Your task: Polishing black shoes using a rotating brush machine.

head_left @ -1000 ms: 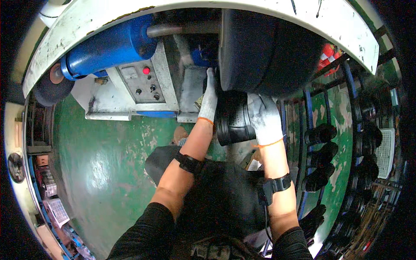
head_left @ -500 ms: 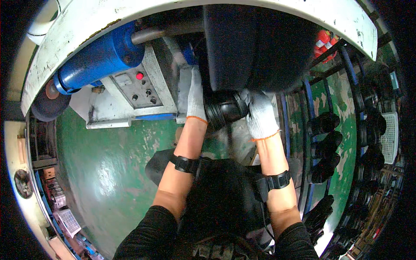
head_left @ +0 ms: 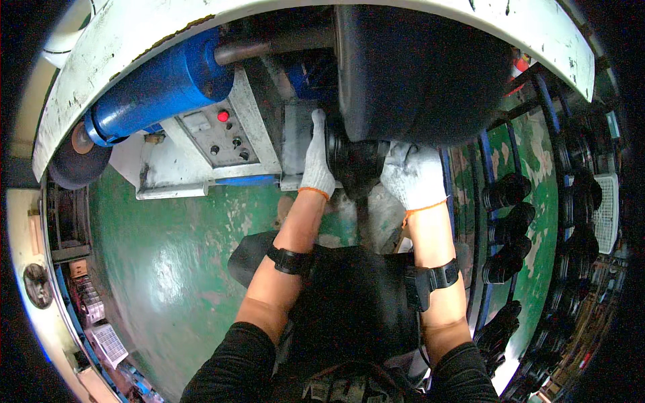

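Operator: Largest entries first?

Cataloguer: Floor [head_left: 154,248], green, worn in patches: it is spreading below you toward eight and nine o'clock. Hood [head_left: 269,16], white, curved, chipped along its edge: it is arching over your work at twelve. Rack [head_left: 548,104], blue-posted: it is standing at three, bearing dark footwear [head_left: 508,191]. Wheel [head_left: 423,74], broad, dark: it is sitting beneath the hood at one. Blue cylinder [head_left: 158,87]: it is lying slantwise at ten, with a control panel [head_left: 218,138] sloping below it.

Operator: And the piece in hand?

Cataloguer: Black shoe [head_left: 356,158], one, dim: you are holding it between both hands near the centre, toward one o'clock, just below the wheel. Whether the two are touching, I cannot tell.

Operator: The hands?

Cataloguer: White-gloved, orange-cuffed, a pair. Your right hand [head_left: 413,176], between two and three, is gripping the shoe's right end, its fingertips partly hidden. Your left hand [head_left: 317,158], at twelve, is holding the left end, one digit pointing straight up.

Operator: Smallest?

Cataloguer: Red button [head_left: 223,116], round: it is showing on the panel at ten.
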{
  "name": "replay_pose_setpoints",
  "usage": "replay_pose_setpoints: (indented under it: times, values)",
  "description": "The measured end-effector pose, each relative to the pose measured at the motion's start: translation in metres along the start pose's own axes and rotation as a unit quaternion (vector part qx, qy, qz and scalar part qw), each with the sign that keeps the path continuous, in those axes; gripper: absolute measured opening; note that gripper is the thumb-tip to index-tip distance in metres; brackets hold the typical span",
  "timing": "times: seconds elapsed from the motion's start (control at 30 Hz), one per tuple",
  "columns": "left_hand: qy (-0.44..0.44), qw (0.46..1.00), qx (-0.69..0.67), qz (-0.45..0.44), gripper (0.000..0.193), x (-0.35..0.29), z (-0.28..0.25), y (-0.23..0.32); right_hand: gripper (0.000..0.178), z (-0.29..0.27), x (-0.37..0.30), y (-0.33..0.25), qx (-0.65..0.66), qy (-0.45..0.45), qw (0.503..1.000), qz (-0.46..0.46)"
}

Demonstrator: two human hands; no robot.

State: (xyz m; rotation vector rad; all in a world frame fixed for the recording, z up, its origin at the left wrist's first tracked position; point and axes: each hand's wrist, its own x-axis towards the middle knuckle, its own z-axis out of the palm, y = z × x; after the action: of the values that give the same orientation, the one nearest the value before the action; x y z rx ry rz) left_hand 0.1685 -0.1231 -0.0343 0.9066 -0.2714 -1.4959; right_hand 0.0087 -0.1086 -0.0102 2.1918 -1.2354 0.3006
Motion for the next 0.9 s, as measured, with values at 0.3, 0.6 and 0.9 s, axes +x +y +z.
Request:
replay_pose_setpoints:
  times: [0.3,0.6,0.9]
  values:
    - [0.011,0.986,0.163,-0.023,0.083,-0.011,0.009,0.000,0.015,-0.001,0.001,0.009,0.274,-0.043,0.948,0.157]
    - [-0.077,0.994,0.028,-0.079,0.063,0.011,0.004,-0.018,0.024,0.077,-0.031,0.024,0.295,-0.056,0.944,0.138]
    - [-0.272,0.858,-0.238,-0.365,0.064,-0.022,0.035,-0.017,0.047,0.068,-0.047,0.046,0.663,-0.013,0.642,0.384]
